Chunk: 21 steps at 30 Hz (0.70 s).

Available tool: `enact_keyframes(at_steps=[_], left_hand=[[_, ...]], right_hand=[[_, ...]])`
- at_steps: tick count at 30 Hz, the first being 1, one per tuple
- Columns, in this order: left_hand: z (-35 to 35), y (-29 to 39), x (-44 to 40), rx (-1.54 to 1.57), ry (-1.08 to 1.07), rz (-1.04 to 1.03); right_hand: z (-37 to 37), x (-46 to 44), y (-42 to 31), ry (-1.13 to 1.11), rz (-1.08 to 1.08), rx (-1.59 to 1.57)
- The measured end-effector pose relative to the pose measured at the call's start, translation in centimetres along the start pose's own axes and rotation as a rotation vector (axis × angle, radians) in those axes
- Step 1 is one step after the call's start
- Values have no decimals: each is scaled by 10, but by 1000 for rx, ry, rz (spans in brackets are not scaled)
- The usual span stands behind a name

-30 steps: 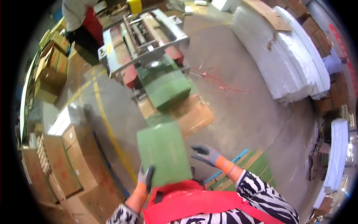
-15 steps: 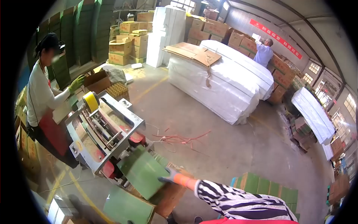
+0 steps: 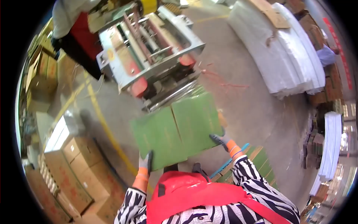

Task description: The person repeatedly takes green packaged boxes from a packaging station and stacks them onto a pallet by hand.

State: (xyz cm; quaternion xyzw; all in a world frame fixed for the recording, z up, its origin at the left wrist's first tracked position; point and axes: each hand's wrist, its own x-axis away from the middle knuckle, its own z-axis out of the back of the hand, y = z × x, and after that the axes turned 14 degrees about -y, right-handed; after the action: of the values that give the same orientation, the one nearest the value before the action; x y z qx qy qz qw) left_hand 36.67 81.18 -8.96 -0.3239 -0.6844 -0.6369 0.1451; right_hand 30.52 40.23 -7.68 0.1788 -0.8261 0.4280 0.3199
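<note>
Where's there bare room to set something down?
Widest: the floor between the green boxes and white-wrapped stack, clear of the red strands. Narrower: floor between the green boxes and yellow line. Crowded: around the left hand and right hand, the roller machine, the left-side cartons.

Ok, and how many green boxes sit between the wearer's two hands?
2: the left box, by the left hand, and the right box beside it, by the right hand. Any beneath would be hidden.
</note>
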Motion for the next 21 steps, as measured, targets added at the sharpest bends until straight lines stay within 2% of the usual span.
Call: enact_keyframes(at_steps=[1,3,5,8,10,12,14,15,17,20,21], left_hand=[[6,-12,-5,-111,-38,-76],[9,6,8,-29,-30,-29],[6,14,24,37,-28,-34],[16,-7,37,343,16,12],[15,8,40,432,12,-17],[13,21,30,466,9,-30],[6,32,5,450,6,-59],[5,30,-10,432,23,-82],[-4,39,-28,392,68,-121],[-30,68,-29,138,185,-141],[-14,48,-38,150,151,-145]], right_hand=[[-16,10,-8,10,-34,107],[-43,29,-26,39,-63,322],[-35,45,-4,60,62,288],[-14,75,27,81,262,241],[41,87,30,111,404,947],[103,72,23,169,539,1467],[77,35,-53,191,457,618],[32,25,-109,158,272,-24],[29,-6,-156,200,207,181],[18,-29,-200,130,87,394],[17,-26,-198,86,96,448]])
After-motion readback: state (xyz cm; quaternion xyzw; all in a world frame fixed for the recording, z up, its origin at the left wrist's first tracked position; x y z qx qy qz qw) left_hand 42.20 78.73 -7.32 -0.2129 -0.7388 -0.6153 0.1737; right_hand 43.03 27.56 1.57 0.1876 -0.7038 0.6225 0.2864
